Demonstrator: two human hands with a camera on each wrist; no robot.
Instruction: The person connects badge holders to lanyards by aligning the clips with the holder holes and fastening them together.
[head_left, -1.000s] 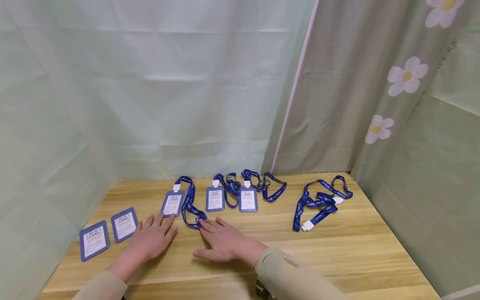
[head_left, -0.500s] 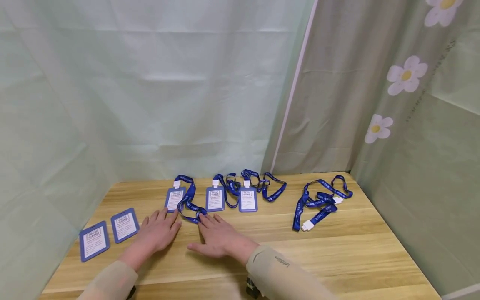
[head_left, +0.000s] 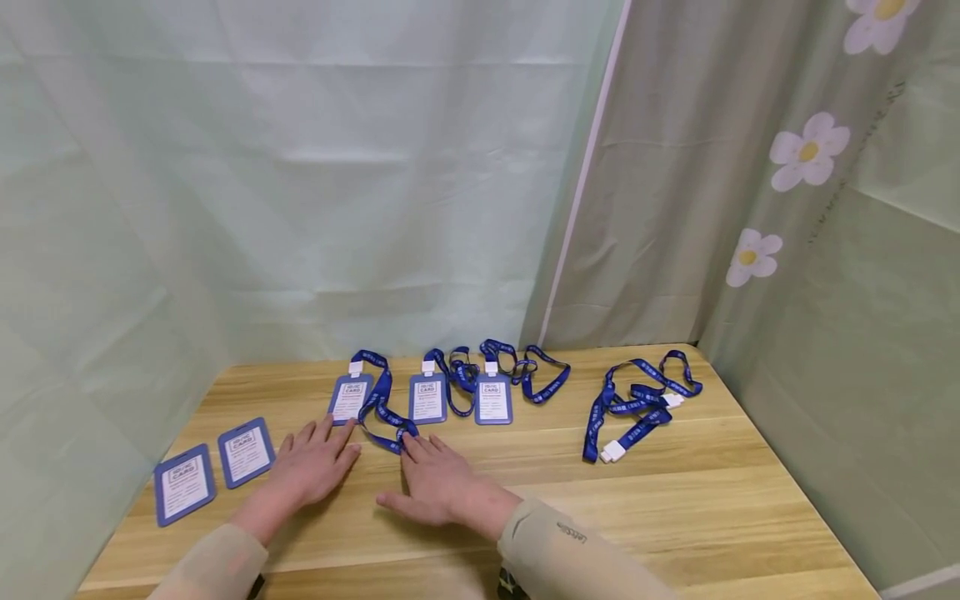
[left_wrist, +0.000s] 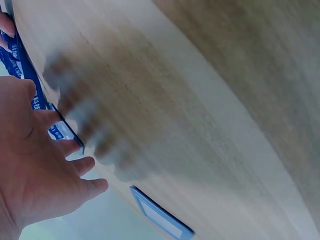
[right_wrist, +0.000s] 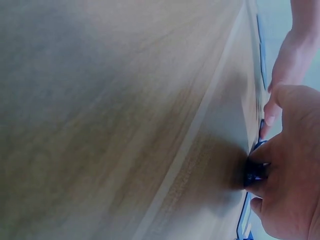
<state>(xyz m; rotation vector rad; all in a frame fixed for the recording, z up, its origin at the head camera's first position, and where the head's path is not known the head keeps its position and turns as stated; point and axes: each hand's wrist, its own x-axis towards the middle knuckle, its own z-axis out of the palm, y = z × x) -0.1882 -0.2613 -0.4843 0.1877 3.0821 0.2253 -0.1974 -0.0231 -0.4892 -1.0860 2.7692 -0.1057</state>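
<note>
In the head view, my left hand [head_left: 311, 467] lies palm down with fingers spread, its fingertips at the lower edge of a blue badge holder [head_left: 349, 400] with a white card. A blue lanyard [head_left: 381, 396] hangs from that holder by a white clip and curls to its right. My right hand [head_left: 438, 483] is flat, fingers straight, with its fingertips on the lanyard's near end. The left wrist view shows the left fingers [left_wrist: 92, 187] against the holder's edge. From the right wrist, dark blue strap [right_wrist: 254, 172] shows among the fingers, partly hidden.
Two more holders with lanyards, a middle one [head_left: 427, 398] and a right one [head_left: 493, 400], stand in line along the back. Two holders without lanyards [head_left: 184, 485] lie at the left. Loose lanyards [head_left: 637, 404] with white clips lie at the right. Curtains enclose the wooden table [head_left: 675, 517].
The left badge holder has slid slightly away from me and to the right, straightening up. Its lanyard has shifted under my right fingertips. Both hands followed with small moves.
</note>
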